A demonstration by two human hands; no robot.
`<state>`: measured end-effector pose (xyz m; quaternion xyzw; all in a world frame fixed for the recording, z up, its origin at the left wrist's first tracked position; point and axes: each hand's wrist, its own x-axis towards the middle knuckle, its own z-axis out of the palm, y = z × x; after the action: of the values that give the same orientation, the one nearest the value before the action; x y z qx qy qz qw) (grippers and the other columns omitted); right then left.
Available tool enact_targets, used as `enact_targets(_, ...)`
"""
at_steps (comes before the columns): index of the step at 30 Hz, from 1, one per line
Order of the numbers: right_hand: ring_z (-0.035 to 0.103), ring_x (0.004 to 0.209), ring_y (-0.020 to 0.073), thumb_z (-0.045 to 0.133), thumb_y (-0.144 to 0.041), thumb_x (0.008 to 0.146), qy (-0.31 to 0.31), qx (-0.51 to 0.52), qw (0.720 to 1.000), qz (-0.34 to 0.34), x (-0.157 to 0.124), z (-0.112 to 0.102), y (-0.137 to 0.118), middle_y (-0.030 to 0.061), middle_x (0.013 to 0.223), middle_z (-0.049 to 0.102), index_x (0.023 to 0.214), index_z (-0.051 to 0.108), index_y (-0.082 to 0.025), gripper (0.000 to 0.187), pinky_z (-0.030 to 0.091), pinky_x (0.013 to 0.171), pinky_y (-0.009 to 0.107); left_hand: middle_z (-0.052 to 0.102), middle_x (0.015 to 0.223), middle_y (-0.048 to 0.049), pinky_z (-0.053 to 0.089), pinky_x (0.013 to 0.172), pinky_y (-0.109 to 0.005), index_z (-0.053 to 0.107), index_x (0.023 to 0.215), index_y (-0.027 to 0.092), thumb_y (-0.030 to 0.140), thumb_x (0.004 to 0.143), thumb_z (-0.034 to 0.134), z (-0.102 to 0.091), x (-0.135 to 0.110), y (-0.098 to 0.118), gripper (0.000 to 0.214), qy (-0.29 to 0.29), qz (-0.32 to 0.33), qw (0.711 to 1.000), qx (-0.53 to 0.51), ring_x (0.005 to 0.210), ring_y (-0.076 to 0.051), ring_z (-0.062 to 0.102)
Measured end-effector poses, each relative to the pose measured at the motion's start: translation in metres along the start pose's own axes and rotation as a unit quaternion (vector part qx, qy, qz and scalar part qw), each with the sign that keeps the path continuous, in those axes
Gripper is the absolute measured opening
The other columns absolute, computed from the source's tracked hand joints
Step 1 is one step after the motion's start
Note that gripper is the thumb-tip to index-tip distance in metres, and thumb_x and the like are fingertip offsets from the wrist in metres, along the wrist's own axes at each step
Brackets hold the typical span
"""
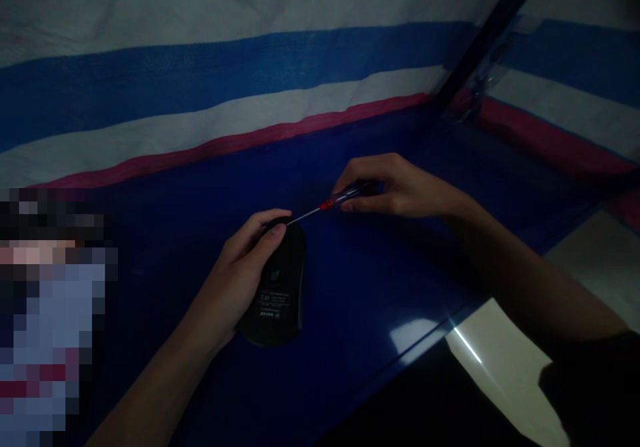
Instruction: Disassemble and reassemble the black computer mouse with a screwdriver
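A black computer mouse [280, 300] lies underside up on the blue surface, its printed label facing me. My left hand [253, 250] grips the mouse along its left side and far end, the thumb pressed on its underside. Between the fingers of my right hand [390, 183] is a screwdriver [340, 198] with a clear dark handle and a red collar. Its thin metal shaft slants down to the far end of the mouse, where the tip meets it beside my left thumb. What lies exactly under the tip is too dark to tell.
The blue tabletop [360, 287] spreads under both hands. Behind it hangs a striped white, blue and red sheet [250, 67], with a dark slanting pole [490, 33] at the right. A blurred-out region [55, 327] covers the left edge.
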<state>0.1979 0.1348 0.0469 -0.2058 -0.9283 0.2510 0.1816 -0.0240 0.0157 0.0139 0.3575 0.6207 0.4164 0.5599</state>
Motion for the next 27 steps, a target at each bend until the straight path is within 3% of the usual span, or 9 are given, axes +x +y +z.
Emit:
enact_targets(6, 0.064, 0.084, 0.0134, 0.069, -0.028, 0.082, 0.011, 0.021, 1.0, 0.008, -0.004, -0.001, -0.004, 0.0068, 0.097, 0.068, 0.1, 0.069, -0.01, 0.026, 0.048, 0.071, 0.025, 0.066, 0.07, 0.0029, 0.044, 0.048, -0.02, 0.064, 0.109, 0.028, 0.045, 0.076, 0.066, -0.001, -0.001, -0.002, 0.037, -0.025, -0.004, 1.0, 0.006, 0.055, -0.013, 0.061)
enact_targets(10, 0.065, 0.087, 0.0129, 0.071, -0.024, 0.079, 0.058, 0.146, 0.987, 0.029, -0.007, -0.001, -0.014, 0.0041, 0.099, 0.068, 0.1, 0.065, -0.012, 0.025, 0.051, 0.073, 0.023, 0.064, 0.067, 0.0043, 0.043, 0.047, -0.021, 0.065, 0.106, 0.028, 0.042, 0.079, 0.062, 0.0, -0.001, -0.002, 0.031, -0.027, -0.01, 1.0, 0.009, 0.053, -0.013, 0.059)
enact_targets(13, 0.066, 0.079, 0.0097, 0.07, -0.019, 0.08, 0.084, 0.23, 0.969, 0.024, -0.004, -0.002, -0.032, 0.0012, 0.097, 0.069, 0.097, 0.063, -0.015, 0.019, 0.05, 0.065, 0.019, 0.066, 0.071, 0.0048, 0.042, 0.05, -0.022, 0.066, 0.103, 0.029, 0.04, 0.082, 0.06, 0.001, -0.002, -0.002, 0.025, -0.035, 0.005, 0.998, 0.048, 0.054, -0.012, 0.058)
enact_targets(15, 0.065, 0.075, 0.0078, 0.068, -0.02, 0.082, 0.087, 0.223, 0.971, 0.011, 0.002, -0.002, -0.048, -0.0006, 0.094, 0.069, 0.098, 0.062, -0.016, 0.018, 0.049, 0.062, 0.017, 0.069, 0.081, 0.0045, 0.044, 0.058, -0.023, 0.068, 0.102, 0.031, 0.039, 0.084, 0.058, 0.003, -0.004, -0.004, 0.022, -0.04, 0.031, 0.995, 0.083, 0.065, -0.013, 0.061)
enact_targets(19, 0.059, 0.069, 0.0057, 0.068, -0.028, 0.083, 0.101, 0.086, 0.991, -0.036, 0.02, 0.007, -0.076, -0.0055, 0.08, 0.062, 0.091, 0.06, -0.016, 0.017, 0.045, 0.062, 0.016, 0.071, 0.095, 0.0043, 0.045, 0.075, -0.026, 0.07, 0.1, 0.03, 0.038, 0.087, 0.057, 0.008, -0.008, -0.007, 0.02, -0.045, 0.096, 0.987, 0.123, 0.091, -0.016, 0.063)
enact_targets(21, 0.054, 0.062, 0.0043, 0.067, -0.035, 0.083, 0.113, 0.039, 0.991, -0.055, 0.027, 0.016, -0.083, -0.0067, 0.073, 0.057, 0.087, 0.058, -0.016, 0.021, 0.042, 0.059, 0.016, 0.07, 0.085, 0.0025, 0.044, 0.073, -0.026, 0.071, 0.09, 0.025, 0.04, 0.087, 0.057, 0.01, -0.01, -0.009, 0.021, -0.06, 0.096, 0.985, 0.131, 0.086, -0.017, 0.063)
enact_targets(23, 0.049, 0.058, 0.0037, 0.065, -0.04, 0.084, 0.166, 0.037, 0.984, -0.052, 0.032, 0.025, -0.084, -0.0063, 0.068, 0.052, 0.083, 0.055, -0.015, 0.026, 0.04, 0.055, 0.016, 0.07, 0.079, 0.0024, 0.044, 0.069, -0.026, 0.071, 0.085, 0.023, 0.042, 0.087, 0.057, 0.011, -0.011, -0.009, 0.023, -0.075, 0.093, 0.985, 0.126, 0.08, -0.017, 0.062)
enact_targets(25, 0.048, 0.057, 0.0039, 0.066, -0.041, 0.083, 0.201, 0.07, 0.977, -0.023, 0.032, 0.031, -0.081, -0.006, 0.068, 0.051, 0.079, 0.053, -0.016, 0.029, 0.039, 0.053, 0.016, 0.07, 0.082, 0.0036, 0.043, 0.067, -0.024, 0.071, 0.09, 0.025, 0.042, 0.087, 0.058, 0.011, -0.01, -0.01, 0.021, -0.083, 0.102, 0.985, 0.11, 0.079, -0.015, 0.062)
enact_targets(27, 0.051, 0.061, 0.0045, 0.068, -0.038, 0.082, 0.182, 0.126, 0.975, -0.011, 0.03, 0.032, -0.075, -0.0055, 0.071, 0.054, 0.081, 0.054, -0.015, 0.027, 0.041, 0.054, 0.015, 0.07, 0.085, 0.0046, 0.042, 0.066, -0.023, 0.071, 0.093, 0.026, 0.041, 0.087, 0.058, 0.011, -0.01, -0.01, 0.02, -0.092, 0.102, 0.987, 0.084, 0.078, -0.013, 0.061)
